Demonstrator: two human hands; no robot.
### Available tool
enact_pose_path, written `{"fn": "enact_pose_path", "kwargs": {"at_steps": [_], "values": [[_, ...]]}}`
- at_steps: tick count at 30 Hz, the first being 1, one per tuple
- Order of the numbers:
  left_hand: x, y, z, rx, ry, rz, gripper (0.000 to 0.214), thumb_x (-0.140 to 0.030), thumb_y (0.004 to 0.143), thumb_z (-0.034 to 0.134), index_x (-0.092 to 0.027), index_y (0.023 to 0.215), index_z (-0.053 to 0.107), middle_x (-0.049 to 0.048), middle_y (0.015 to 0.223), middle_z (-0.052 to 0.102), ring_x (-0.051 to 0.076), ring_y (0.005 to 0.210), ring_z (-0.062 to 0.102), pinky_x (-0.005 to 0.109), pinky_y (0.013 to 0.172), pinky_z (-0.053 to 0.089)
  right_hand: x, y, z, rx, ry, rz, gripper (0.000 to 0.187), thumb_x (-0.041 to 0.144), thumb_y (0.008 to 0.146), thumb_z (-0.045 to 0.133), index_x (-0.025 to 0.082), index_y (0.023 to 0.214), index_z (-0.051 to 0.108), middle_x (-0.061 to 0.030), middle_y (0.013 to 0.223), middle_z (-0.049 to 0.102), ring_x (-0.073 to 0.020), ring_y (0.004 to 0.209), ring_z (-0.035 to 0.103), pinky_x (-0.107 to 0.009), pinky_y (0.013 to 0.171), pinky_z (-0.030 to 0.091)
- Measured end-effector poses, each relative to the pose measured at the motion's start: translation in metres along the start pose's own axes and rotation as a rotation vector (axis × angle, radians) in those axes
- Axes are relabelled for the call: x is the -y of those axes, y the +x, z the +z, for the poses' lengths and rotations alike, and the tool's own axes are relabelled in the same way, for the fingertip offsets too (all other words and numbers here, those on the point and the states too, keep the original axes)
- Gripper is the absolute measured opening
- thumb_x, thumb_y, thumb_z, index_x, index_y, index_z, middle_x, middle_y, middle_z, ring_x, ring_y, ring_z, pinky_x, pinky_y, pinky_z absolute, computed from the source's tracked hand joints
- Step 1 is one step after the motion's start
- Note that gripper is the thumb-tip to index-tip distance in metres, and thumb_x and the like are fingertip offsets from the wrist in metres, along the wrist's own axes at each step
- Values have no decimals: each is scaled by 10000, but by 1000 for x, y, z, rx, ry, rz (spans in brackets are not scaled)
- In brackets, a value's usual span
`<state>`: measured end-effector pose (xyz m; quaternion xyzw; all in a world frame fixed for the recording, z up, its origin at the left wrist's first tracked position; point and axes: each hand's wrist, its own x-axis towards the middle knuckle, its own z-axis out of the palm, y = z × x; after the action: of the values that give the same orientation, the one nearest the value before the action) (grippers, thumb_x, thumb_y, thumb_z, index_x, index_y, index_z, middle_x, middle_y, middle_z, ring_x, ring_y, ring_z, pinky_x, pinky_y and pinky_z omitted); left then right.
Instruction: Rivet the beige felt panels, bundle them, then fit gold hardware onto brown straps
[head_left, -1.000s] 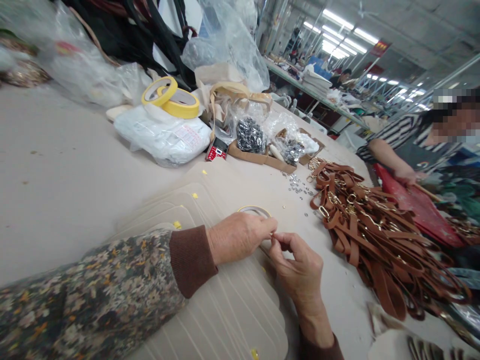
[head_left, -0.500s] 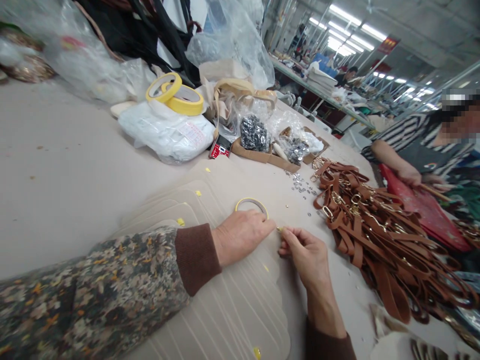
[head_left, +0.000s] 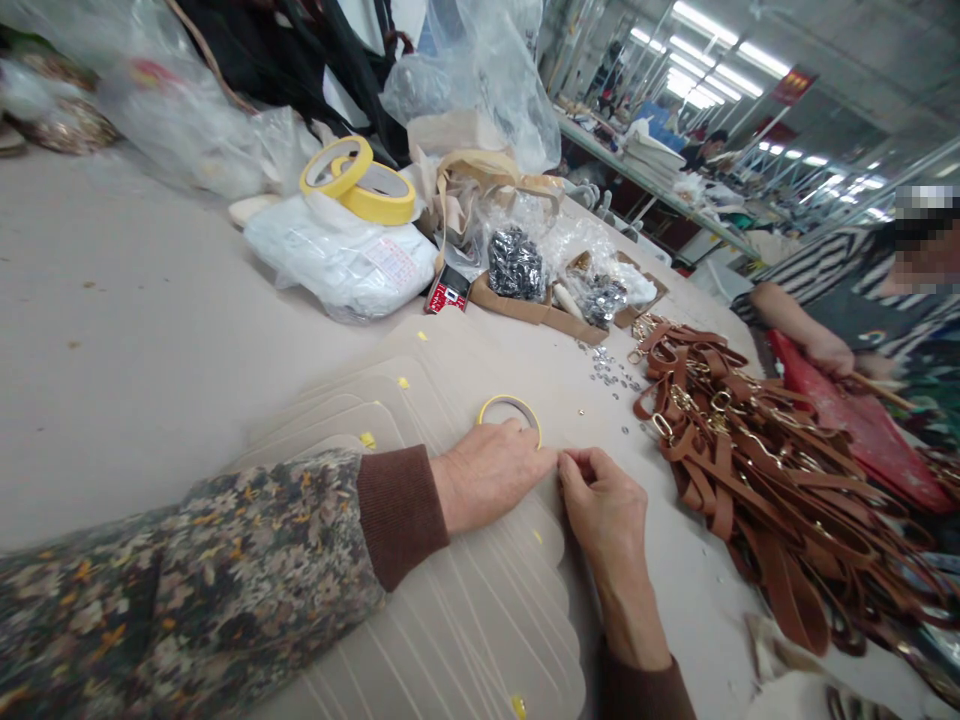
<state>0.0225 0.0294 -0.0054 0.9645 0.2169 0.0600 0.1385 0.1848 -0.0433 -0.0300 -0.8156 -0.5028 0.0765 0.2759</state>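
My left hand [head_left: 495, 475] is closed with its fingers curled against a roll of yellow tape [head_left: 514, 402], whose upper rim shows behind the knuckles. Beside it my right hand [head_left: 606, 510] pinches thumb and forefinger together, right at the left fingertips. Whatever is in that pinch is hidden. Both hands are over the right edge of an overlapping fan of beige panels [head_left: 465, 610], which carry small yellow tape bits [head_left: 367, 440].
Brown straps with gold hardware [head_left: 720, 440] are piled at the right, near loose metal rings [head_left: 611, 372]. Behind lie two yellow tape rolls [head_left: 382, 192] on a white plastic-wrapped packet [head_left: 341, 260], and an open carton [head_left: 517, 305]. A co-worker in striped sleeves [head_left: 814, 265] sits at the right.
My right hand has shifted slightly left and its fingertips now meet those of my left hand. The small yellow, shiny bit at its fingertips is now hidden. The view has shifted slightly.
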Motion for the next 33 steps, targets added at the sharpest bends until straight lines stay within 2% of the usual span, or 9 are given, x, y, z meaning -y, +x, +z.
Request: {"fn": "enact_pose_path", "kwargs": {"at_steps": [3, 6, 9, 11, 16, 19, 22, 26, 33], "values": [[1, 0, 1, -6, 12, 6, 183, -99, 948, 406, -151, 935, 581, 86, 930, 629, 263, 875, 595, 354, 657, 481, -5, -3, 1, -30, 83, 113, 422, 472, 792, 594, 160, 1074, 641, 8, 569, 657, -185, 492, 608, -303, 577, 480], [2, -1, 1, -9, 3, 8, 175, -97, 946, 409, -152, 934, 575, 86, 932, 635, 253, 868, 593, 342, 650, 476, -12, -11, 0, -10, 208, 166, 403, 512, 823, 577, 172, 1030, 643, 1, 595, 674, -172, 454, 596, -283, 506, 477], [3, 0, 2, -25, 0, 22, 174, -90, 939, 411, -157, 929, 572, 80, 920, 639, 249, 856, 590, 339, 643, 471, -14, -15, 0, -35, 133, -5, 326, 487, 835, 564, 195, 842, 711, -47, 718, 731, -187, 600, 663, -293, 632, 506], [3, 0, 3, -29, 9, 45, 177, -89, 937, 411, -154, 921, 575, 79, 905, 641, 250, 852, 587, 343, 655, 469, -13, -14, 2, -76, 52, -120, 318, 452, 849, 544, 198, 813, 732, -65, 797, 752, -201, 700, 688, -299, 714, 497], [3, 0, 2, -50, 7, 73, 162, -68, 916, 435, -138, 931, 580, 85, 886, 635, 241, 834, 582, 341, 670, 466, -8, -6, 6, -100, -67, -188, 335, 394, 885, 483, 181, 818, 732, -78, 808, 746, -208, 740, 682, -300, 733, 465], [6, -1, 0, -94, -38, 48, 174, -45, 894, 441, -144, 940, 576, 81, 921, 637, 230, 852, 588, 336, 700, 476, -8, -5, -1, -10, -77, -221, 306, 381, 889, 494, 188, 812, 719, -58, 782, 722, -188, 701, 652, -296, 717, 447], [10, 0, -1, -161, -95, 25, 174, -65, 900, 454, -160, 977, 578, 58, 934, 648, 212, 883, 607, 315, 751, 484, -10, -8, -12, 174, 2, -243, 246, 361, 866, 543, 204, 777, 710, -18, 732, 695, -158, 645, 615, -269, 656, 432], [13, 1, 2, -215, -195, 19, 206, -101, 934, 460, -181, 1083, 578, 38, 954, 686, 180, 894, 650, 271, 762, 493, -9, -9, -22, 378, 86, -154, 224, 352, 841, 574, 211, 720, 700, 17, 631, 661, -142, 577, 577, -244, 569, 405], [12, 2, 7, -276, -259, 32, 363, -191, 964, 501, -159, 1317, 422, 76, 960, 721, 198, 861, 703, 282, 719, 527, -14, -7, -16, 303, 88, -145, 217, 382, 859, 587, 222, 808, 724, -10, 783, 734, -176, 688, 638, -275, 656, 447]]}}
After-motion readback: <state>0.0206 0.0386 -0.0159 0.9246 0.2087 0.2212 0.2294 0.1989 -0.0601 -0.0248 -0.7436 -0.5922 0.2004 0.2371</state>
